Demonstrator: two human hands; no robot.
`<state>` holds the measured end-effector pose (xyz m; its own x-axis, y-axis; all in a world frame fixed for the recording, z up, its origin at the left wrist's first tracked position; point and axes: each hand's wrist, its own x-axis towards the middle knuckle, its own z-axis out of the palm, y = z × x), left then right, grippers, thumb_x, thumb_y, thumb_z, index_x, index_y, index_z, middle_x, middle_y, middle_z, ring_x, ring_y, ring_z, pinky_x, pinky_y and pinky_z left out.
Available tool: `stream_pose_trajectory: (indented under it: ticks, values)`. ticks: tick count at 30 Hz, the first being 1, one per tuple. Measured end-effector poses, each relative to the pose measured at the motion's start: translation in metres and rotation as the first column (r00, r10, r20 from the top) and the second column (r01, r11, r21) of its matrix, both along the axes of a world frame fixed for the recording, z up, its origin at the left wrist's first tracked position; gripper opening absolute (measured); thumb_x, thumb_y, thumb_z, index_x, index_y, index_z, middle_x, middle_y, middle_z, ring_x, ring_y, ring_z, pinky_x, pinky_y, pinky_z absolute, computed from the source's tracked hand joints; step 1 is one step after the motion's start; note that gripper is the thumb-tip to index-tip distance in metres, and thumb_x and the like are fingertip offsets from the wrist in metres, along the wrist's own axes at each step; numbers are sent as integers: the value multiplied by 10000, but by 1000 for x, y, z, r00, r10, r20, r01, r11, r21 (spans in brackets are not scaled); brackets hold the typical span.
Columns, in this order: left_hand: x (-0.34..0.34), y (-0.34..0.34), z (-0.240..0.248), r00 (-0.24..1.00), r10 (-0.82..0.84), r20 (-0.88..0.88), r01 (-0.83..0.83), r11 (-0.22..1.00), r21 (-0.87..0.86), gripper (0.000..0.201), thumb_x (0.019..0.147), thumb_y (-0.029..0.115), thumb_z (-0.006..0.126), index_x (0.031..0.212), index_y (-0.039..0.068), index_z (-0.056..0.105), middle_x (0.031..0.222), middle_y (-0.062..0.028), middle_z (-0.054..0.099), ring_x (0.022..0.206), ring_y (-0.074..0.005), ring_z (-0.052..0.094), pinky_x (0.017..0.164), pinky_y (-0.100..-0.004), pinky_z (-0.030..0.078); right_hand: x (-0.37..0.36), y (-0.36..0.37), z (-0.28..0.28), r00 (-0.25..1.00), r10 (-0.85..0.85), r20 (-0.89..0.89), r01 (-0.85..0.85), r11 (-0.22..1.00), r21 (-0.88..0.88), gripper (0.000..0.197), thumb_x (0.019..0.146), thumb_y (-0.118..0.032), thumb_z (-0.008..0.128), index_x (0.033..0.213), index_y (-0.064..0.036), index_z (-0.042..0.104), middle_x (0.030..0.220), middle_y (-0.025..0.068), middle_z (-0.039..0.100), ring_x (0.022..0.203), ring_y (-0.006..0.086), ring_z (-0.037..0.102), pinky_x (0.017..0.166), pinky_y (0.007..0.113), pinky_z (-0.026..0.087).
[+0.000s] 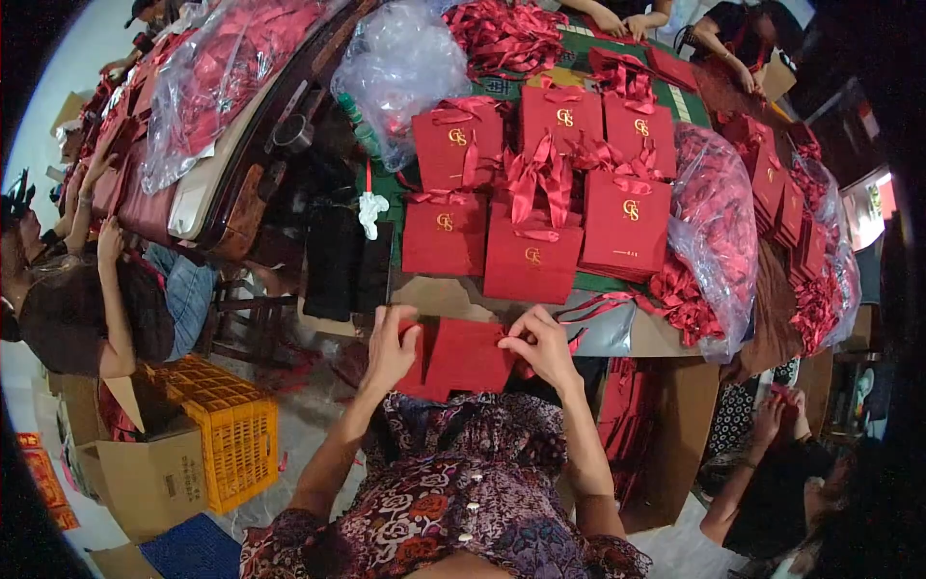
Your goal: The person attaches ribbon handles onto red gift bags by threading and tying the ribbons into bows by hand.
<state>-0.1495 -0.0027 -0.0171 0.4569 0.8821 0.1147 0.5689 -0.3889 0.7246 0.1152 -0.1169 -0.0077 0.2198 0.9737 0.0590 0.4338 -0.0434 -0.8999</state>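
Close in front of my body is a red paper bag (pixel 468 355), with another red panel overlapping it on the left. My left hand (pixel 391 349) has curled fingers at the left red panel's edge; its fingertips are slightly blurred. At the upper right corner of the bag, my right hand (pixel 542 347) pinches with thumb and forefinger, and a bit of red ribbon shows beside it. Just beyond, on the table, stand stacks of finished-looking red bags (pixel 532 253) with gold emblems and ribbon handles.
A clear plastic sack of red ribbons (pixel 716 227) lies right of the stacks. Loose red ribbons (pixel 506 37) and a crumpled clear bag (pixel 400 72) lie farther back. A yellow crate (pixel 236 434) and a cardboard box (pixel 154 482) stand lower left. Other people work around the tables.
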Motion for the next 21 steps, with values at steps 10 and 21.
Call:
stream_pose_trajectory:
  ticks: [10, 21]
  values:
    - [76, 75, 53, 812, -569, -129, 556, 822, -126, 324, 799, -27, 625, 1100, 44, 528, 993, -137, 572, 946, -339, 586, 833, -426, 453, 4, -15, 24, 991, 123, -50, -126, 990, -65, 283, 777, -207, 821, 824, -47, 592, 831, 61, 506, 672, 201, 555, 615, 332, 455]
    - [65, 37, 49, 913, -403, 62, 375, 889, 264, 239, 809, 193, 748, 997, 97, 636, 1019, -103, 607, 915, -312, 577, 830, -402, 431, -6, -9, 22, 997, -27, 69, 27, 1000, -7, 298, 765, -211, 831, 823, -28, 603, 830, 69, 529, 668, 204, 568, 606, 339, 467]
